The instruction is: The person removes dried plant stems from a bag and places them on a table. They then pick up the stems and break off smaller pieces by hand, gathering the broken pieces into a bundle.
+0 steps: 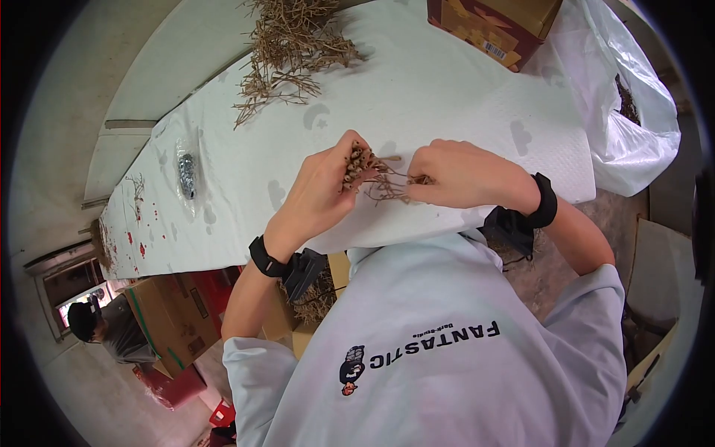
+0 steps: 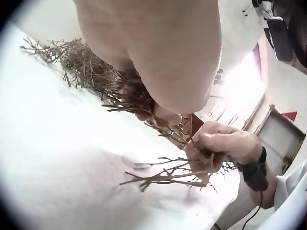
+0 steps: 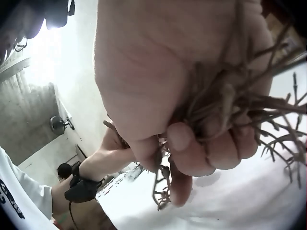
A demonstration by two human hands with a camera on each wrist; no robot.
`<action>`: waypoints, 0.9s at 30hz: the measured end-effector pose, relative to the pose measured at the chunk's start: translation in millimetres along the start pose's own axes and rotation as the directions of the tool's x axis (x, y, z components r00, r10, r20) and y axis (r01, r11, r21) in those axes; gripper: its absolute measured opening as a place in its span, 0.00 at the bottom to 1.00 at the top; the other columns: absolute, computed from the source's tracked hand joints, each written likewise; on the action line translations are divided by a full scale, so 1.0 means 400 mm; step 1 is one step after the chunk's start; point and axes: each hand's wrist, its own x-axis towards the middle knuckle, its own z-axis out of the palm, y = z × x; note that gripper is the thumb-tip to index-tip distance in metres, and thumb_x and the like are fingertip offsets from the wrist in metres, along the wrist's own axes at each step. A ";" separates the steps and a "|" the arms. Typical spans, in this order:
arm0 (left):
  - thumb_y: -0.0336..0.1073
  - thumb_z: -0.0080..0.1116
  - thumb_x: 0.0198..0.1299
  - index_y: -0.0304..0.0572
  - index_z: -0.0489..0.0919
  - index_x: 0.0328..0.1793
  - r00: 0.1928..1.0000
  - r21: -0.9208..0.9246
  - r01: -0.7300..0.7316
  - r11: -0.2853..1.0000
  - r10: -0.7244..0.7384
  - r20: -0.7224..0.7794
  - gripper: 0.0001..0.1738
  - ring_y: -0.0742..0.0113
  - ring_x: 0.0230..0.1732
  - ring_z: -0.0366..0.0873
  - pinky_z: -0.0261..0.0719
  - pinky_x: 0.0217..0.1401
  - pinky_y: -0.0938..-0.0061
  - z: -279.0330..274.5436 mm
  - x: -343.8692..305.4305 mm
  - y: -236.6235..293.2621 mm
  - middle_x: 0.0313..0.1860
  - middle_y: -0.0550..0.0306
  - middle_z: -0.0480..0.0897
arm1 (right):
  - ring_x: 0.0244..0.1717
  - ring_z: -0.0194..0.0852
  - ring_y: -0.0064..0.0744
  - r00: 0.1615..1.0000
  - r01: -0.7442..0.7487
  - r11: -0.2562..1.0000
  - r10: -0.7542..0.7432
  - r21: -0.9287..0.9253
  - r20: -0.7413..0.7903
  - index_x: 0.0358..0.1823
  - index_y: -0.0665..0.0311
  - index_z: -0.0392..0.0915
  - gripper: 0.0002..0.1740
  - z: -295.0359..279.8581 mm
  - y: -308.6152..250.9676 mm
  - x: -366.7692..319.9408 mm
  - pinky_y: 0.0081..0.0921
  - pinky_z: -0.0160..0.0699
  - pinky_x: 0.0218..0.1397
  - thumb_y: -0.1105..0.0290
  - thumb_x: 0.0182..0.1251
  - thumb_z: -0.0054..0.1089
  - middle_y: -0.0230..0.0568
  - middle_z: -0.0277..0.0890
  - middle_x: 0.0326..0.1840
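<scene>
My left hand (image 1: 316,186) grips a bundle of dry brown twigs (image 1: 357,165), its blunt ends bunched at the thumb side. Facing it, my right hand (image 1: 473,175) curls round more dry twigs, whose ends (image 1: 423,179) poke out at the fingertips. Thin forked stems (image 1: 383,190) span the gap between both hands, low over the white-covered table (image 1: 417,82). In the right wrist view, branched twigs (image 3: 283,129) cross the palm and stick out past the curled fingers (image 3: 223,151). The left wrist view has the palm side of the left bundle partly hidden.
A large heap of dry twigs (image 1: 290,56) lies at the table's far side. Further right stand a dark red box (image 1: 484,33) and a white plastic bag (image 1: 633,141). A wrapped dark item (image 1: 186,175) lies at left. Behind, a person (image 1: 123,335) is near a cardboard box (image 1: 171,320).
</scene>
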 end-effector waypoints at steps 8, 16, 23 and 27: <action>0.11 0.50 0.49 0.36 0.69 0.46 0.991 0.130 -0.027 0.991 0.010 0.131 0.19 0.45 0.34 0.76 0.74 0.37 0.64 -0.043 -0.017 0.000 0.32 0.46 0.79 | 0.28 0.75 0.60 0.995 0.063 0.998 -0.061 -0.018 0.074 0.31 0.71 0.78 0.25 0.010 -0.020 -0.040 0.48 0.72 0.37 0.55 0.76 0.48 0.58 0.75 0.23; 0.09 0.45 0.46 0.33 0.71 0.43 0.987 0.170 -0.066 0.983 0.039 0.156 0.18 0.51 0.32 0.75 0.73 0.37 0.72 -0.064 -0.005 0.042 0.30 0.47 0.79 | 0.30 0.74 0.62 0.993 0.095 0.990 -0.086 -0.108 0.078 0.29 0.72 0.76 0.24 -0.027 -0.034 -0.076 0.51 0.72 0.36 0.57 0.76 0.47 0.58 0.75 0.24; 0.10 0.46 0.46 0.34 0.70 0.42 0.992 0.077 -0.011 0.997 0.001 0.124 0.18 0.58 0.31 0.73 0.74 0.37 0.73 -0.038 0.022 0.008 0.29 0.49 0.78 | 0.30 0.74 0.61 0.987 0.117 0.982 -0.098 -0.146 0.131 0.27 0.71 0.77 0.22 -0.049 -0.003 -0.092 0.50 0.72 0.36 0.61 0.74 0.47 0.59 0.74 0.23; 0.14 0.50 0.59 0.37 0.70 0.42 0.958 -0.142 0.221 0.965 -0.242 -0.152 0.11 0.71 0.29 0.71 0.77 0.40 0.73 -0.240 -0.001 -0.201 0.26 0.62 0.75 | 0.26 0.74 0.54 0.905 0.240 0.971 -0.223 -0.002 0.363 0.26 0.71 0.77 0.22 -0.034 0.078 -0.179 0.44 0.72 0.35 0.61 0.74 0.49 0.58 0.70 0.20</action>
